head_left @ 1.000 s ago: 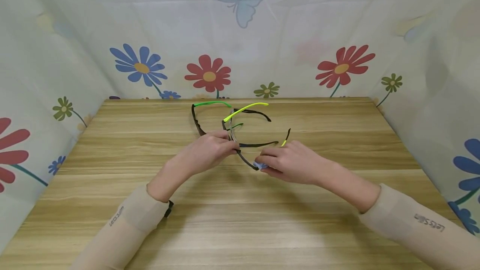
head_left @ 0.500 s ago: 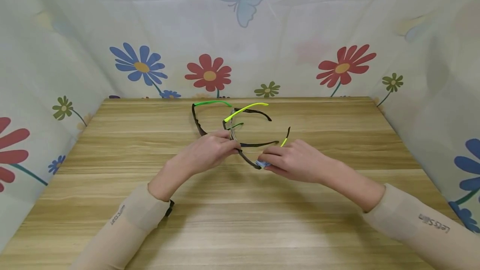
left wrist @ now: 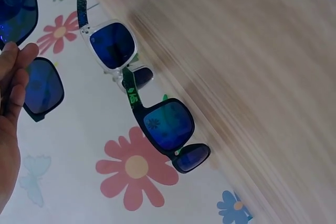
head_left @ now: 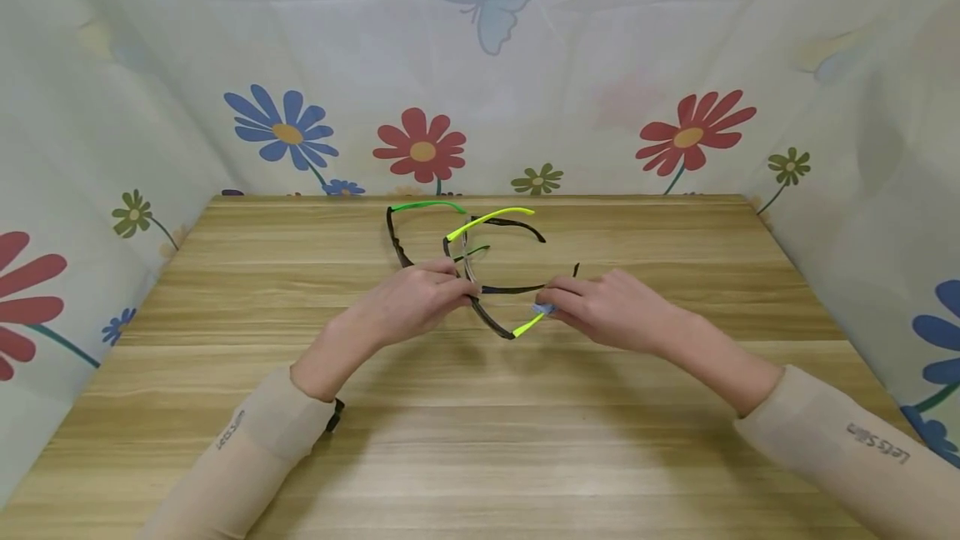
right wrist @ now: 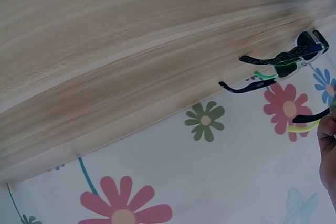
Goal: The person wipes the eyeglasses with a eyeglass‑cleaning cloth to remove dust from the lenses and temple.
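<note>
My left hand [head_left: 408, 298] grips the middle of the front of a pair of sunglasses [head_left: 491, 319] with a black front and yellow temples, held above the table. Blue mirrored lenses [left wrist: 44, 85] show either side of the fingers in the left wrist view. My right hand [head_left: 615, 311] pinches a small blue cloth [head_left: 543, 308] around the near temple. That temple's yellow start and black tip stick out from the fingers. In the right wrist view, the right hand [right wrist: 328, 150] is mostly cut off at the edge.
Behind the left hand, sunglasses with a clear front and dark temples [head_left: 510, 289] rest on the wooden table [head_left: 480, 457]. Farther left and back lie black sunglasses with green temples [head_left: 427, 205]. A flowered curtain [head_left: 585, 40] rises beyond the table's back edge.
My right hand has slid with the cloth from near the hinge along the temple towards its tip, uncovering the yellow part. The left hand stays almost where it was.
</note>
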Available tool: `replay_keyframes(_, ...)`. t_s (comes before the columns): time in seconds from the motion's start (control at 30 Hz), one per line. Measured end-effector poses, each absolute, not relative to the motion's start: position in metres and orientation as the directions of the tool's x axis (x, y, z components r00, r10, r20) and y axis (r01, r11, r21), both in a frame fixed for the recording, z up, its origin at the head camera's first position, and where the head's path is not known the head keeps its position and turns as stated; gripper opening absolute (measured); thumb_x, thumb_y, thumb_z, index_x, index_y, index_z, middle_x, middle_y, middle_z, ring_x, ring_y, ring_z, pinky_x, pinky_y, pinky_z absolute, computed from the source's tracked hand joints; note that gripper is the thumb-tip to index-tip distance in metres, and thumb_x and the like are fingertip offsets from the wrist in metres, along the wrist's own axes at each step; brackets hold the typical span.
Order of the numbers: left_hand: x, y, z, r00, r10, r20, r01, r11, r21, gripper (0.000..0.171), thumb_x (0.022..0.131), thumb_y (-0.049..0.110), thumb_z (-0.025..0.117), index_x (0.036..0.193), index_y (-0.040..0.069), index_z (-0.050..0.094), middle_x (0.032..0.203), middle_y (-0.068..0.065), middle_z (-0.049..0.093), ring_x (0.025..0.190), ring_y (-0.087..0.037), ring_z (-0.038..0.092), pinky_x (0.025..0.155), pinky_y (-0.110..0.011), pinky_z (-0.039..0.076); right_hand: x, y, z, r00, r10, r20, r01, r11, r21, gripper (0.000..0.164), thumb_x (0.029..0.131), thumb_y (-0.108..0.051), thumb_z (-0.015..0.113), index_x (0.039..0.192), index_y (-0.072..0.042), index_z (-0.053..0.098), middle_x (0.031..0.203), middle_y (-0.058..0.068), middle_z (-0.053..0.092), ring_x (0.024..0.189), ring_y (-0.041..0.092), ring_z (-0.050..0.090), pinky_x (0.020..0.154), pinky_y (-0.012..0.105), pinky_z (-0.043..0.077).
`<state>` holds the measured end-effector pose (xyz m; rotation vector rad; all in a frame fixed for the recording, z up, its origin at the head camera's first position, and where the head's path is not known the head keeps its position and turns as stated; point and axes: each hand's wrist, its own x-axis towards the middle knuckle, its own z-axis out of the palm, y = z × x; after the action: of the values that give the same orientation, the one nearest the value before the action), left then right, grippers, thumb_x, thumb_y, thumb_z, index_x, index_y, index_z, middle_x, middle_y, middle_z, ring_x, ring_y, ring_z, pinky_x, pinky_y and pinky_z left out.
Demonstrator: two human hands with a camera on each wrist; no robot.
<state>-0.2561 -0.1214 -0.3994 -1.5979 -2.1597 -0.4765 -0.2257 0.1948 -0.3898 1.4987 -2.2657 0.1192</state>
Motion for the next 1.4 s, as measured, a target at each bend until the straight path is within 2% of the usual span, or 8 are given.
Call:
replay_keyframes(0.07,-0.257,-0.122,-0.399,-0.248,0.818,0.52,0.963,0.268,0.037,0.015,0.092,0.005,0.077,0.107,0.002,0.073,0.09,-0.002,0.073,0.082,-0.015,0.059,0.073,-0.025,0.054,-0.228,0.199,-0.391,-0.335,-0.854,0.398,-0.893,0.423,0.157,0.02,0.099,-0.022,0.072,0.112,-0.006,0.068,0.104,0.002,0.07,0.057,0.012,0.065,0.043,0.023,0.041)
replay_keyframes(0.13,-0.257,-0.124,-0.399,-0.241,0.816,0.526,0.967,0.251,0.052,0.015,0.092,0.003,0.077,0.106,0.001,0.072,0.091,-0.002,0.072,0.081,-0.015,0.059,0.073,-0.026,0.054,-0.231,0.204,-0.392,-0.336,-0.846,0.413,-0.89,0.429,0.154,0.029,0.108,-0.031,0.054,0.112,-0.006,0.068,0.104,0.001,0.069,0.059,0.011,0.066,0.043,0.024,0.042)
replay_keyframes(0.2,-0.257,-0.125,-0.399,-0.235,0.813,0.532,0.969,0.235,0.069,0.014,0.092,0.002,0.077,0.105,0.001,0.072,0.091,-0.002,0.072,0.081,-0.015,0.058,0.072,-0.026,0.053,-0.233,0.208,-0.393,-0.348,-0.834,0.429,-0.885,0.443,0.144,0.046,0.111,-0.04,0.037,0.111,-0.007,0.069,0.104,0.001,0.069,0.059,0.011,0.066,0.043,0.024,0.043)
replay_keyframes(0.3,-0.258,-0.127,-0.399,-0.235,0.813,0.533,0.97,0.228,0.08,0.013,0.092,0.002,0.076,0.104,0.003,0.072,0.091,-0.001,0.072,0.081,-0.015,0.057,0.071,-0.026,0.053,-0.235,0.215,-0.394,-0.36,-0.818,0.448,-0.88,0.457,0.129,0.052,0.11,-0.043,0.032,0.111,-0.007,0.07,0.105,0.0,0.069,0.056,0.012,0.064,0.043,0.025,0.044)
replay_keyframes(0.7,-0.263,-0.133,-0.401,-0.293,0.854,0.43,0.956,0.268,0.119,0.016,0.091,0.001,0.077,0.106,0.004,0.074,0.096,-0.004,0.072,0.088,-0.018,0.06,0.078,-0.027,0.055,-0.238,0.231,-0.386,-0.491,-0.72,0.49,-0.807,0.588,0.057,0.054,0.108,-0.046,0.034,0.112,-0.006,0.069,0.099,0.002,0.069,0.058,0.014,0.063,0.048,0.031,0.05)
replay_keyframes(0.97,-0.268,-0.135,-0.401,-0.328,0.846,0.419,0.944,0.273,0.187,0.011,0.096,0.002,0.072,0.106,0.005,0.072,0.099,-0.004,0.072,0.091,-0.017,0.065,0.079,-0.028,0.056,-0.22,0.197,-0.38,-0.369,-0.778,0.509,-0.89,0.453,0.047,0.052,0.11,-0.044,0.039,0.112,-0.004,0.072,0.103,0.002,0.073,0.071,0.011,0.071,0.056,0.028,0.056)
replay_keyframes(1.17,-0.27,-0.131,-0.401,-0.325,0.843,0.429,0.945,0.269,0.186,0.008,0.097,0.003,0.071,0.105,0.004,0.072,0.102,-0.003,0.074,0.097,-0.017,0.066,0.083,-0.029,0.057,-0.207,0.173,-0.386,-0.337,-0.809,0.481,-0.909,0.414,0.06,0.051,0.11,-0.043,0.039,0.113,-0.006,0.073,0.104,0.002,0.073,0.072,0.009,0.071,0.051,0.023,0.051)
replay_keyframes(1.4,-0.27,-0.128,-0.402,-0.345,0.846,0.407,0.939,0.3,0.171,0.008,0.098,0.005,0.07,0.106,0.004,0.073,0.101,-0.002,0.073,0.093,-0.016,0.065,0.08,-0.028,0.056,-0.201,0.155,-0.392,-0.352,-0.83,0.431,-0.908,0.415,0.056,0.027,0.096,-0.024,0.076,0.115,-0.006,0.072,0.106,0.003,0.071,0.066,0.012,0.068,0.05,0.024,0.051)
